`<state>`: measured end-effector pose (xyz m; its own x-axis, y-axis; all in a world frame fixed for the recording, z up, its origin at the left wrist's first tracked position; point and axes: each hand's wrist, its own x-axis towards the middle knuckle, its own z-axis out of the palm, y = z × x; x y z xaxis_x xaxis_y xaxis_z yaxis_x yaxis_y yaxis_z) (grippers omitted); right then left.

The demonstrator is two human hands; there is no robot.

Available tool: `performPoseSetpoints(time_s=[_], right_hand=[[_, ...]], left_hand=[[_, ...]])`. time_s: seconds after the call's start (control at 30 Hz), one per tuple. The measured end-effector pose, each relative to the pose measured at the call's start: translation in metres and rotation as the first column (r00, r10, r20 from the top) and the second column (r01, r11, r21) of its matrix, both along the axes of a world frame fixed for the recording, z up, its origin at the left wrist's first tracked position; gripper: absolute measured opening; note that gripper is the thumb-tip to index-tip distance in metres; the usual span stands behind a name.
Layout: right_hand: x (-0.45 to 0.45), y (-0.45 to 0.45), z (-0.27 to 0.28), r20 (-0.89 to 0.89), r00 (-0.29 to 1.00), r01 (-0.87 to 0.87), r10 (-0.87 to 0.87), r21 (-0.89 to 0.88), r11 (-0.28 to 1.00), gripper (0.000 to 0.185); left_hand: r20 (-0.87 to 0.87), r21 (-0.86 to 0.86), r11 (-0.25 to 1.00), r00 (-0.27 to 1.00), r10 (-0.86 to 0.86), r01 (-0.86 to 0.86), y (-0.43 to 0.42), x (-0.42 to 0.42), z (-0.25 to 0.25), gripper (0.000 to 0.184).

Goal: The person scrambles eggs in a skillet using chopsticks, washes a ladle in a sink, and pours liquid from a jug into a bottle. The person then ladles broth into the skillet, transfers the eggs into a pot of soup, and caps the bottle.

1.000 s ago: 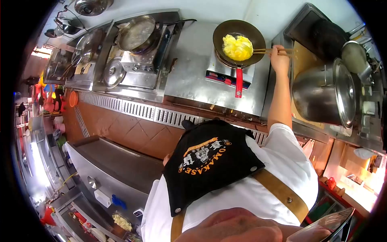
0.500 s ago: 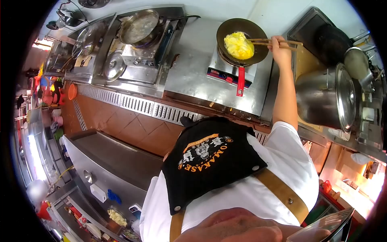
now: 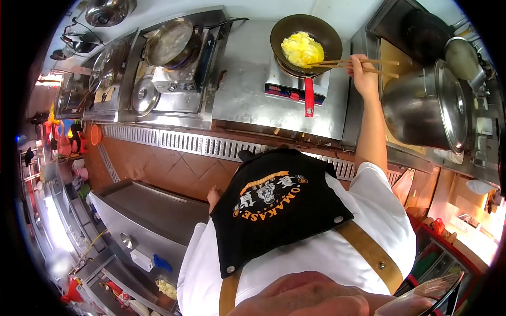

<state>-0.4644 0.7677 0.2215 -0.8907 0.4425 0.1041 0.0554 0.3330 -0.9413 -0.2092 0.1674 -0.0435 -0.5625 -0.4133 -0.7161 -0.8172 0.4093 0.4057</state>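
Note:
My right hand is closed around a pair of long wooden chopsticks. Their tips reach into a dark frying pan and touch the lower edge of the yellow scrambled eggs. The pan sits on a small portable stove, its red handle pointing towards me. Beside the apron a bit of my left hand shows, low at my side and away from the pan; its fingers are mostly hidden.
A pan of cloudy liquid stands on another burner to the left, with a metal lid near it. To the right is a large lidded steel pot. Behind me on the left runs a steel counter.
My view has shifted slightly. The chopsticks have moved from the right side of the eggs to their lower edge, and they are spread wider. My left hand has come into sight.

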Motion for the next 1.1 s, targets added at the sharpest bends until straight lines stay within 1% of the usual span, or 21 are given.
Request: performPoseSetpoints(time_s=[0.03, 0.1, 0.17, 0.2, 0.23, 0.37, 0.43, 0.5, 0.57, 0.6, 0.63, 0.67, 0.7, 0.73, 0.8, 0.83, 0.93, 1.0, 1.03, 1.07, 1.1], right_hand=[[-0.001, -0.002, -0.002, -0.005, 1.0, -0.022, 0.022, -0.001, 1.0, 0.023], [-0.004, -0.005, -0.003, 0.017, 0.999, -0.03, 0.03, 0.035, 0.999, 0.023], [-0.008, -0.009, -0.004, 0.04, 0.998, -0.041, 0.038, 0.073, 0.996, 0.023], [-0.011, -0.012, -0.005, 0.048, 0.996, -0.082, 0.078, 0.089, 0.993, 0.023], [-0.014, -0.014, -0.006, 0.056, 0.991, -0.123, 0.118, 0.105, 0.987, 0.022], [-0.032, -0.021, -0.012, 0.05, 0.981, -0.192, 0.186, 0.171, 0.966, 0.023], [-0.039, -0.03, -0.009, 0.016, 0.978, -0.208, 0.208, 0.099, 0.973, 0.023], [-0.053, -0.03, -0.019, 0.017, 0.977, -0.213, 0.212, 0.113, 0.971, 0.022], [-0.07, -0.028, -0.03, 0.015, 0.98, -0.2, 0.2, 0.156, 0.967, 0.021], [-0.083, -0.018, -0.039, 0.017, 0.978, -0.206, 0.206, 0.16, 0.965, 0.021], [-0.098, -0.003, -0.051, -0.017, 0.983, -0.172, 0.181, 0.249, 0.953, 0.02], [-0.107, 0.003, -0.059, -0.052, 0.986, -0.134, 0.16, 0.333, 0.933, 0.02], [-0.111, 0.003, -0.054, -0.046, 0.994, -0.086, 0.099, 0.231, 0.969, 0.022], [-0.119, 0.01, -0.052, -0.014, 0.997, -0.063, 0.071, 0.311, 0.948, 0.024], [-0.125, 0.017, -0.053, -0.061, 0.998, 0.013, 0.023, 0.534, 0.845, 0.023], [-0.124, 0.018, -0.054, -0.06, 0.998, 0.012, 0.024, 0.536, 0.844, 0.023], [-0.107, 0.009, -0.039, -0.054, 0.999, 0.024, 0.004, 0.514, 0.857, 0.022], [-0.089, 0.005, -0.024, -0.051, 0.999, 0.028, -0.009, 0.381, 0.924, 0.023], [-0.078, 0.002, -0.013, -0.07, 0.998, 0.017, 0.007, 0.329, 0.944, 0.023], [-0.072, 0.004, -0.009, -0.067, 0.998, 0.019, 0.003, 0.33, 0.944, 0.023], [-0.066, 0.008, -0.007, -0.064, 0.998, 0.025, -0.009, 0.261, 0.965, 0.023]], left_hand=[[-0.041, 0.18, 0.86, 0.87, 0.492, -0.478, 0.01, -0.007, 0.014, 0.029], [-0.053, 0.198, 0.836, 0.846, 0.531, -0.512, 0.013, -0.012, 0.017, 0.029], [-0.062, 0.218, 0.809, 0.819, 0.57, -0.546, 0.003, -0.006, -0.003, 0.03], [-0.016, 0.259, 0.814, 0.84, 0.542, -0.52, -0.018, 0.006, -0.04, 0.031], [0.029, 0.301, 0.815, 0.859, 0.511, -0.495, -0.029, 0.014, -0.06, 0.033], [-0.052, 0.252, 0.859, 0.88, 0.473, -0.447, -0.005, 0.035, -0.02, 0.034], [-0.003, 0.04, 0.943, 0.944, 0.33, -0.33, 0.005, 0.044, -0.004, 0.032], [0.033, -0.1, 0.995, 0.999, 0.035, -0.032, 0.002, 0.056, -0.005, 0.032], [0.074, -0.216, 0.949, 0.973, -0.22, 0.231, -0.002, 0.068, -0.012, 0.032], [0.077, -0.235, 0.933, 0.962, -0.26, 0.271, -0.002, 0.072, -0.015, 0.032], [0.078, -0.246, 0.921, 0.953, -0.293, 0.303, -0.002, 0.077, -0.017, 0.032], [0.086, -0.263, 0.908, 0.945, -0.315, 0.327, -0.003, 0.079, -0.02, 0.032], [0.085, -0.263, 0.906, 0.943, -0.321, 0.332, -0.004, 0.082, -0.022, 0.032], [0.085, -0.265, 0.906, 0.944, -0.32, 0.331, -0.004, 0.083, -0.025, 0.032], [0.082, -0.257, 0.908, 0.944, -0.32, 0.33, -0.005, 0.082, -0.028, 0.032], [0.079, -0.254, 0.914, 0.948, -0.308, 0.318, -0.005, 0.08, -0.029, 0.032], [0.081, -0.23, 0.929, 0.957, -0.279, 0.291, -0.007, 0.076, -0.029, 0.031], [0.103, -0.214, 0.93, 0.954, -0.283, 0.299, -0.004, 0.068, -0.018, 0.031], [0.122, -0.21, 0.924, 0.946, -0.299, 0.319, 0.001, 0.063, -0.005, 0.031], [0.153, -0.198, 0.916, 0.934, -0.324, 0.35, 0.006, 0.057, 0.008, 0.031], [0.175, -0.204, 0.901, 0.92, -0.351, 0.382, 0.011, 0.048, 0.023, 0.031]])
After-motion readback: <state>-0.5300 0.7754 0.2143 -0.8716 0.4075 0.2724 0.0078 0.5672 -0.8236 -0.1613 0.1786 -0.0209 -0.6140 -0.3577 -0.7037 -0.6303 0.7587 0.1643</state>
